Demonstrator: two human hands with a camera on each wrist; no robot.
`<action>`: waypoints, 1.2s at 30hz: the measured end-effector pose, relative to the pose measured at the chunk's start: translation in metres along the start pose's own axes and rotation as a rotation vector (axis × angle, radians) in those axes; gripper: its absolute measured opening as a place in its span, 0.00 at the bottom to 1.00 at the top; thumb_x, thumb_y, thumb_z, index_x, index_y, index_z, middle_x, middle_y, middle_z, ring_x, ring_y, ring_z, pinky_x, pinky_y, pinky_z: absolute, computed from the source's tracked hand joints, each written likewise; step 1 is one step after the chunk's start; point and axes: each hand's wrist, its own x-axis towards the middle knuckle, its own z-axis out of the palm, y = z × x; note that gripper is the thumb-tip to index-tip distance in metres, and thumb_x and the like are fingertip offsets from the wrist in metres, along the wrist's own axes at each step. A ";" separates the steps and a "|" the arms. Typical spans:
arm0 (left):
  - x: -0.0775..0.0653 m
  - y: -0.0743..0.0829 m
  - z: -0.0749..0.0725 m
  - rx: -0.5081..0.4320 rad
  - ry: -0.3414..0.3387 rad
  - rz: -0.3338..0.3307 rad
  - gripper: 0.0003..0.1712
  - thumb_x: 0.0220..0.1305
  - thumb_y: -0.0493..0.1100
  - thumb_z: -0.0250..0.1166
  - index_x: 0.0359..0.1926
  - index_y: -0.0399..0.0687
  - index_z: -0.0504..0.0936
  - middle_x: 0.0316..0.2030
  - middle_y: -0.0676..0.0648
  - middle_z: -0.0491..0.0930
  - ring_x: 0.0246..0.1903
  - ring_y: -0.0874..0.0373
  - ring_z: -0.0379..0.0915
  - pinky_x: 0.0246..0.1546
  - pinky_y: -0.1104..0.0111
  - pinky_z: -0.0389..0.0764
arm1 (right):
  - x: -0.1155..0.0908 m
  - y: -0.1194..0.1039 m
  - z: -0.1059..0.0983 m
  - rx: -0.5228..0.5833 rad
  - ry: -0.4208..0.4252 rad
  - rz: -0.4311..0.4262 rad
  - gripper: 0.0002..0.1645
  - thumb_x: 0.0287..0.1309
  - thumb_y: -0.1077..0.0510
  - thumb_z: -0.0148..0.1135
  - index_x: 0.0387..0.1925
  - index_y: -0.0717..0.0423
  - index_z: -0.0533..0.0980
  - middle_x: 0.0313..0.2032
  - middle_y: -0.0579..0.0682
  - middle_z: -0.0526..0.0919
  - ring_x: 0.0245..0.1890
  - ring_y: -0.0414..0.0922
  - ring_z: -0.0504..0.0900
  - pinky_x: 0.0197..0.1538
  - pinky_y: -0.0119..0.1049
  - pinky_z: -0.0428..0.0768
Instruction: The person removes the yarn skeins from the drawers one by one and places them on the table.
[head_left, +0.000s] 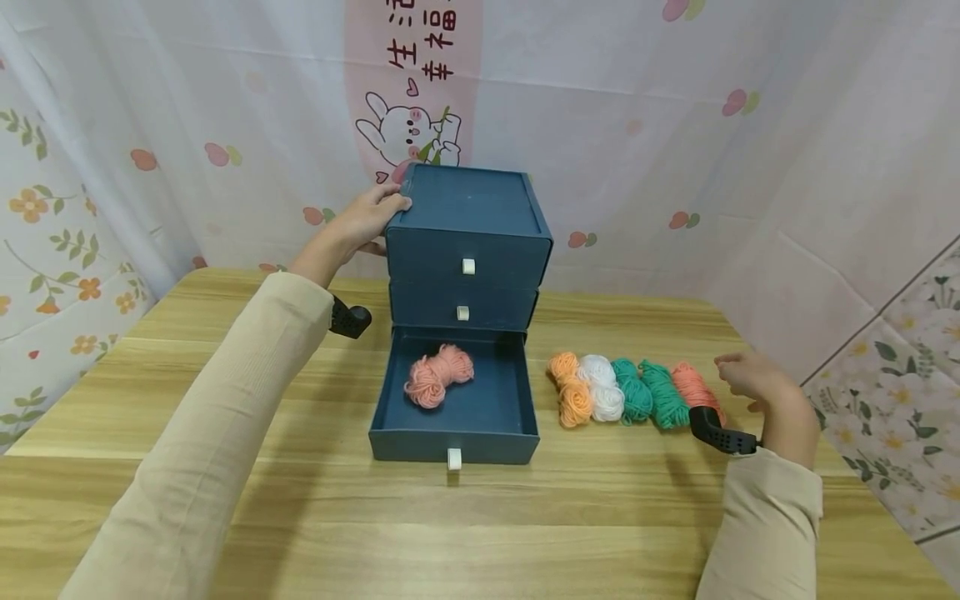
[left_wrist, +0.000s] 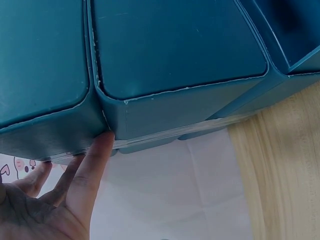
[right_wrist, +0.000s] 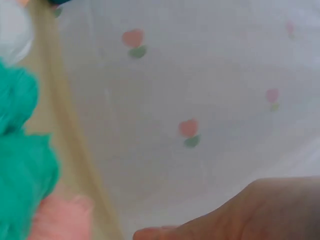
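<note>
A dark blue drawer unit (head_left: pixel 468 200) stands at the back of the table, its bottom drawer (head_left: pixel 453 446) pulled out. Inside that drawer lies a pink skein of yarn (head_left: pixel 438 375). My left hand (head_left: pixel 363 221) rests against the unit's upper left side, thumb at the top edge; the left wrist view shows its fingers (left_wrist: pixel 89 175) extended along the side wall. On the right, my right hand (head_left: pixel 765 387) hovers beside a coral skein (head_left: pixel 690 385), holding nothing, fingers loosely bent. Only part of this hand shows in the right wrist view.
Left of the coral skein, a row of yarn runs toward the unit: green skeins (head_left: pixel 663 396), a white one (head_left: pixel 600 387) and an orange one (head_left: pixel 574 396). Two upper drawers with white pull tabs (head_left: pixel 468 267) are closed. A patterned curtain (head_left: pixel 615 150) hangs behind the wooden table (head_left: pixel 480 525).
</note>
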 end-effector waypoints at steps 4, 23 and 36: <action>0.000 0.001 0.000 0.000 0.001 0.002 0.37 0.71 0.56 0.41 0.74 0.58 0.38 0.72 0.42 0.48 0.64 0.44 0.60 0.58 0.51 0.70 | -0.013 -0.021 -0.004 -0.084 0.087 -0.057 0.38 0.71 0.46 0.25 0.69 0.72 0.43 0.65 0.79 0.43 0.61 0.77 0.47 0.56 0.69 0.59; 0.000 0.001 0.000 -0.001 -0.002 0.018 0.37 0.71 0.56 0.42 0.74 0.57 0.39 0.71 0.41 0.50 0.64 0.44 0.61 0.58 0.50 0.70 | -0.059 -0.157 0.065 -0.277 0.270 -0.444 0.34 0.64 0.51 0.55 0.67 0.58 0.60 0.66 0.63 0.61 0.65 0.64 0.57 0.63 0.63 0.59; 0.000 0.001 0.001 -0.014 -0.001 0.006 0.36 0.71 0.56 0.42 0.74 0.59 0.39 0.71 0.42 0.50 0.64 0.44 0.61 0.59 0.50 0.69 | -0.025 -0.206 0.167 -0.376 0.149 -0.672 0.39 0.56 0.55 0.64 0.68 0.49 0.60 0.67 0.50 0.63 0.64 0.52 0.65 0.63 0.50 0.68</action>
